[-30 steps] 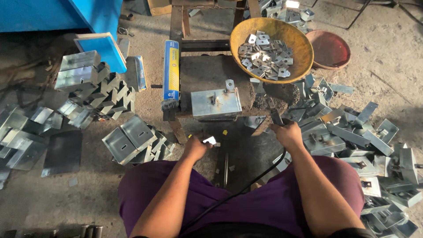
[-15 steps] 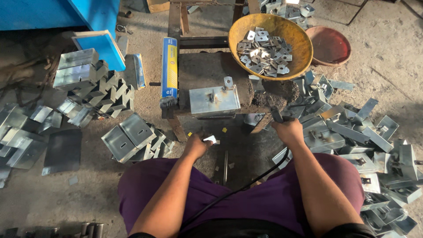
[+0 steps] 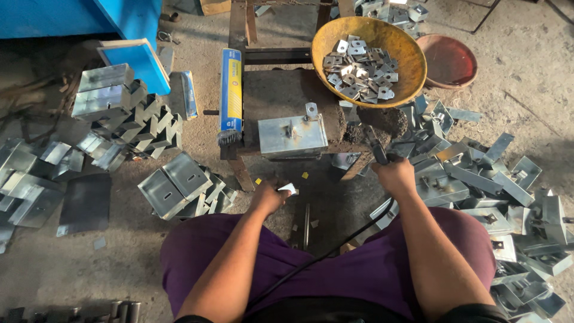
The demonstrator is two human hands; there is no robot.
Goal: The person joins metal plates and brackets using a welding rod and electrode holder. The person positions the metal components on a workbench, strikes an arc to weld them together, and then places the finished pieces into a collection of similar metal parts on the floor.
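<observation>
Your left hand (image 3: 270,197) pinches a small metal plate (image 3: 288,188). Your right hand (image 3: 393,174) grips a dark tool handle (image 3: 378,151) beside the metal box (image 3: 292,136) on the tabletop (image 3: 281,98).

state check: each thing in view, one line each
left hand: pinching small metal piece
right hand: gripping corded tool handle
metal box: on bench, closed side up
yellow bowl: part-filled with small plates
red bowl: empty

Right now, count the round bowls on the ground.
2. The yellow bowl, full of small metal plates, sits beyond the workbench; the empty reddish bowl lies just right of it. Others could be out of view.
</observation>
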